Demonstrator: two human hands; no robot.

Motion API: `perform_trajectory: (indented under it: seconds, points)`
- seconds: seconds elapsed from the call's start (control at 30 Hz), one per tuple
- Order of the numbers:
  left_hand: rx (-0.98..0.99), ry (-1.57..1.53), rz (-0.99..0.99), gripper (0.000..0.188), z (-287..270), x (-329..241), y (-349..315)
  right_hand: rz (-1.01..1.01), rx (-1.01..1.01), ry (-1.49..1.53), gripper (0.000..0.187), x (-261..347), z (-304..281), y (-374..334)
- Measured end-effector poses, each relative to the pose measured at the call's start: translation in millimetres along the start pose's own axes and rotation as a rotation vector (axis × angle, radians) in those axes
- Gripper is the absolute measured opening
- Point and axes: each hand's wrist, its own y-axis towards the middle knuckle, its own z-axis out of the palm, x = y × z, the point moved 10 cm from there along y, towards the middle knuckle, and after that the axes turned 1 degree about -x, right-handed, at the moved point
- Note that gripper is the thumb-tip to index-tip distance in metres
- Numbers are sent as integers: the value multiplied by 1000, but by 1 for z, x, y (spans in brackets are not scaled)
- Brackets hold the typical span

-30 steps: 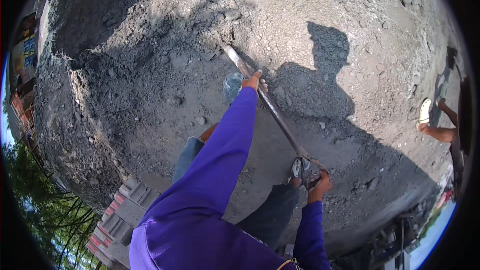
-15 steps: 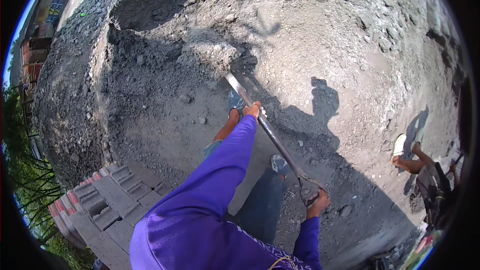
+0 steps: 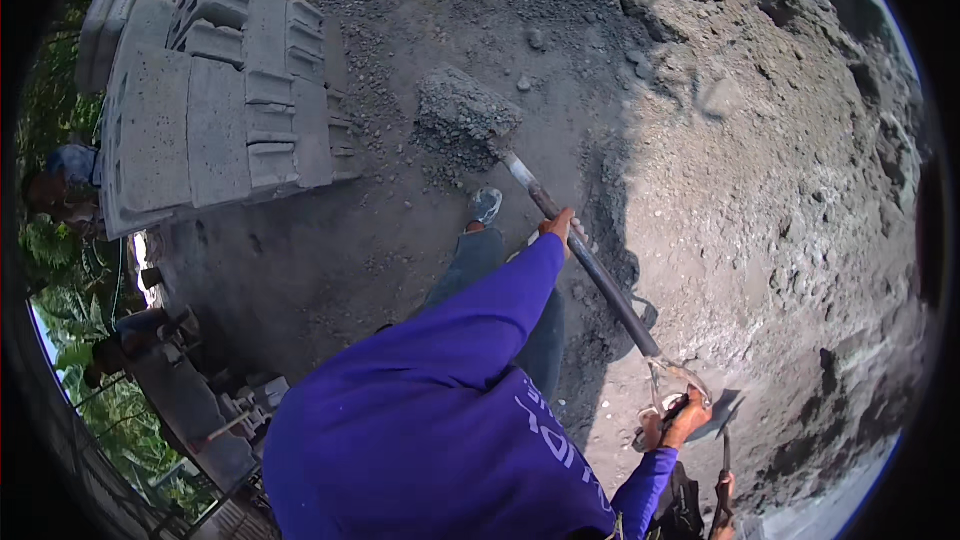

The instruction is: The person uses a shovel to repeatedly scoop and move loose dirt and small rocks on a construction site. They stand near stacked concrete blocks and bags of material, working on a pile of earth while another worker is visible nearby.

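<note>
A shovel (image 3: pixel 604 280) slants across the middle of the view, its blade loaded with grey gravelly sand (image 3: pixel 468 118). My left hand (image 3: pixel 563 229) is wrapped round the shaft below the blade. At the near end, my right hand (image 3: pixel 690 420) grips the D-shaped handle. The blade itself is buried under its load, and some grains hang about its edges. My left foot, in a pale shoe (image 3: pixel 486 206), stands on the ground just short of the load.
A stack of grey concrete blocks (image 3: pixel 215 130) stands at the left, with red-and-white bags (image 3: pixel 125 5) behind it. Sunlit sand heaps (image 3: pixel 780 170) rise on the right. Another person's hand (image 3: pixel 724 490) holds a tool at the lower right. A bench-like table (image 3: pixel 190 400) stands lower left.
I have turned to the left with the loaded shovel, away from the sand pile. The block stack now stands closer beside the blade. Both hands keep their hold.
</note>
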Motion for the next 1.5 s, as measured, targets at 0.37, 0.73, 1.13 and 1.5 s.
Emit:
perform_trajectory:
  seconds: [0.37, 0.73, 1.13, 1.5]
  points:
    - [-316, -898, 378, 16, -389, -154, -90, -501, 1179, -363, 10, 198, 393, -241]
    - [-329, -689, 232, 18, -357, -193, -129, -1188, 1657, -462, 30, 340, 414, -385]
    - [231, 319, 8, 25, 95, -154, -63, -902, 951, -633, 93, 349, 241, -266]
    - [503, 1327, 280, 60, 347, -146, 23, -771, 430, -602, 94, 358, 441, -157]
